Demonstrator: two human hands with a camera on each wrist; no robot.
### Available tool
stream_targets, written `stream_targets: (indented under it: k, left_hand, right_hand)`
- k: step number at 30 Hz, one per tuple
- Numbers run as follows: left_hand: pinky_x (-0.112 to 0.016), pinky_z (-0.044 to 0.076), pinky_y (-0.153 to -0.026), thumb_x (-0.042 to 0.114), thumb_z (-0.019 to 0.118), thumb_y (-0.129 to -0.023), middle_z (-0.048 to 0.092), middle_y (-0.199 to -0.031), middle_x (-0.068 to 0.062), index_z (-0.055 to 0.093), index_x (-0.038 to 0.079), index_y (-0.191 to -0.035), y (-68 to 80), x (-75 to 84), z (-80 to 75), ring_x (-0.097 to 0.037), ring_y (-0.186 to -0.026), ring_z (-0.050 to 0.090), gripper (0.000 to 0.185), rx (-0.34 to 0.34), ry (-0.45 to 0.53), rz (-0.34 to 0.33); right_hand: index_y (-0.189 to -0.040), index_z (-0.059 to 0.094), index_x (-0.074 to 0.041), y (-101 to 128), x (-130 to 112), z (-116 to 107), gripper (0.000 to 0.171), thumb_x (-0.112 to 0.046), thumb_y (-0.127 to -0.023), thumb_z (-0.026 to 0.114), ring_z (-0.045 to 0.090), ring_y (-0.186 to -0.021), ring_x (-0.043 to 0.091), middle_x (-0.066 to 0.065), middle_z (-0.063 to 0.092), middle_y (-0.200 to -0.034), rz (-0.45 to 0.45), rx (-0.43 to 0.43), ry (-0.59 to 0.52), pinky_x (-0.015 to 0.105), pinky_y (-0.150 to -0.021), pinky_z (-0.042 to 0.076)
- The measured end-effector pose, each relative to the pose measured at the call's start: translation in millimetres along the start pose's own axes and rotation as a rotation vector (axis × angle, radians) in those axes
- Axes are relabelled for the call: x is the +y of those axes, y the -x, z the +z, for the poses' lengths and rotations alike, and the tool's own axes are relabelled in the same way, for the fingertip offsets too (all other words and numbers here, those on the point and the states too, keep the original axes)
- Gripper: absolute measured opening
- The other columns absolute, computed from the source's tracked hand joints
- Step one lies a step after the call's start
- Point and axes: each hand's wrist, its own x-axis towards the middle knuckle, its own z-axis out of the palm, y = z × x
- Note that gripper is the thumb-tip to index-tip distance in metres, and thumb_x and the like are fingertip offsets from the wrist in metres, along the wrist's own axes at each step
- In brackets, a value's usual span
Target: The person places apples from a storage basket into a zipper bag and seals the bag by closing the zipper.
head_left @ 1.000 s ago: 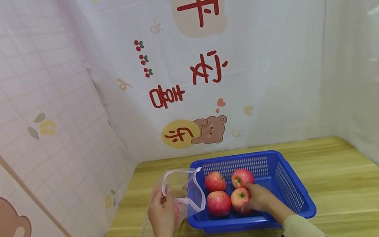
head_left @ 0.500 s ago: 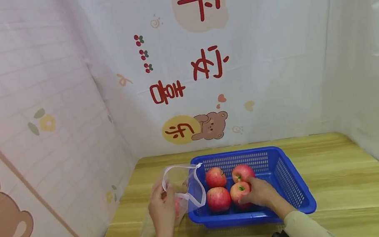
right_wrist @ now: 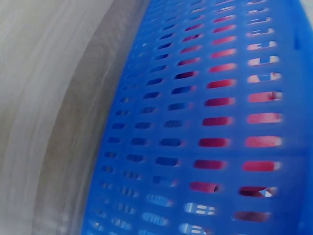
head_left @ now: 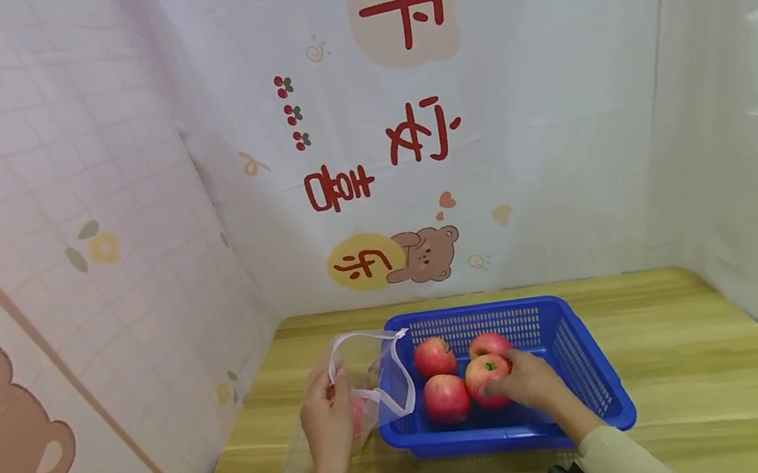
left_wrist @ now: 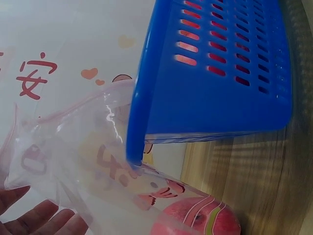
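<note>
My left hand (head_left: pixel 327 419) holds the rim of a clear plastic bag (head_left: pixel 380 354) with a white zip edge, left of the blue basket (head_left: pixel 605 374). The bag's mouth gapes toward the basket and overlaps its left rim. A red apple (left_wrist: pixel 195 218) shows low in the bag in the left wrist view. My right hand (head_left: pixel 537 388) grips an apple (head_left: pixel 486 376) over the basket's front half. Three more apples sit in the basket: one at back left (head_left: pixel 434 357), one at front left (head_left: pixel 446 399), and one partly hidden behind the held apple (head_left: pixel 489 344).
A wood-grain table (head_left: pixel 705 356) lies under the basket, reaching right and left of it. Printed cloth (head_left: pixel 540 115) hangs behind and along both sides. The basket's perforated wall (right_wrist: pixel 205 127) fills much of the right wrist view.
My right hand has raised its apple slightly, so it now covers more of the apple behind it. The left hand keeps its hold on the bag. The head view shifts a little.
</note>
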Motion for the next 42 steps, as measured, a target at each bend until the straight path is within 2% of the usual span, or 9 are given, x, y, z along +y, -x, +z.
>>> stream_targets:
  k: [5,11,19,28,31,36,39,42]
  left_hand:
    - [-0.042,0.054,-0.074,0.008,0.063,-0.094,0.072,-0.097,-0.013,0.075,0.001,-0.104,0.4,-1.8,1.3,-0.027,-0.084,0.067,0.017,-0.001,-0.015,0.032]
    - [-0.042,0.054,-0.075,0.009,0.063,-0.095,0.071,-0.100,-0.011,0.075,0.002,-0.105,-0.4,-2.4,2.6,-0.026,-0.085,0.066,0.017,0.001,-0.025,0.054]
    - [-0.049,0.057,-0.076,0.008,0.062,-0.095,0.069,-0.100,-0.013,0.074,0.000,-0.101,4.1,-0.9,-1.8,-0.030,-0.087,0.069,0.016,0.005,-0.032,0.068]
    - [-0.048,0.054,-0.074,0.007,0.061,-0.094,0.069,-0.095,-0.010,0.073,0.000,-0.096,2.3,-0.8,0.7,-0.028,-0.085,0.067,0.014,0.011,-0.038,0.098]
    - [-0.049,0.055,-0.075,0.007,0.061,-0.094,0.069,-0.095,-0.011,0.072,0.001,-0.095,3.3,-0.1,2.1,-0.030,-0.085,0.068,0.013,0.019,-0.030,0.077]
    - [-0.049,0.057,-0.078,0.011,0.063,-0.094,0.071,-0.099,-0.013,0.070,0.001,-0.098,4.4,2.2,4.3,-0.031,-0.088,0.070,0.013,0.034,0.020,-0.024]
    - [-0.048,0.056,-0.079,0.012,0.064,-0.093,0.072,-0.096,-0.012,0.068,0.002,-0.094,4.3,3.4,5.6,-0.029,-0.088,0.070,0.010,0.051,0.032,-0.056]
    - [-0.047,0.056,-0.078,0.010,0.064,-0.093,0.072,-0.093,-0.011,0.066,0.003,-0.091,4.2,4.2,6.4,-0.029,-0.086,0.070,0.008,0.068,0.023,-0.047]
  right_hand:
    - [-0.134,0.051,0.011,-2,-1,-5,0.080,-0.037,-0.077,0.081,0.062,-0.100,0.034,0.022,0.066,-0.116,0.035,0.034,-0.068,0.053,-0.087,0.051]
    - [-0.132,0.053,0.008,-5,-6,-6,0.073,-0.040,-0.082,0.077,0.063,-0.101,0.034,0.022,0.065,-0.117,0.064,0.099,-0.139,0.051,-0.087,0.052]
    - [-0.138,0.048,0.006,-3,-17,-6,0.078,-0.046,-0.085,0.073,0.059,-0.111,0.037,0.024,0.060,-0.127,0.100,0.123,-0.232,0.052,-0.093,0.049]
    - [-0.142,0.046,0.005,-4,-27,-7,0.084,-0.051,-0.085,0.073,0.056,-0.115,0.038,0.026,0.057,-0.131,0.123,0.150,-0.323,0.053,-0.096,0.047]
    - [-0.141,0.047,0.003,-3,-32,-4,0.079,-0.046,-0.085,0.074,0.063,-0.106,0.035,0.024,0.060,-0.127,0.122,0.162,-0.399,0.048,-0.093,0.050]
    - [-0.141,0.047,0.002,-1,-42,3,0.076,-0.039,-0.085,0.077,0.070,-0.082,0.026,0.023,0.061,-0.124,0.120,0.163,-0.518,0.039,-0.080,0.058]
    - [-0.141,0.047,0.004,1,-48,6,0.077,-0.040,-0.085,0.077,0.069,-0.088,0.025,0.024,0.061,-0.125,0.111,0.159,-0.526,0.038,-0.077,0.058]
    - [-0.140,0.050,0.003,4,-54,9,0.076,-0.043,-0.084,0.076,0.064,-0.101,0.028,0.022,0.061,-0.126,0.096,0.171,-0.485,0.041,-0.086,0.055]
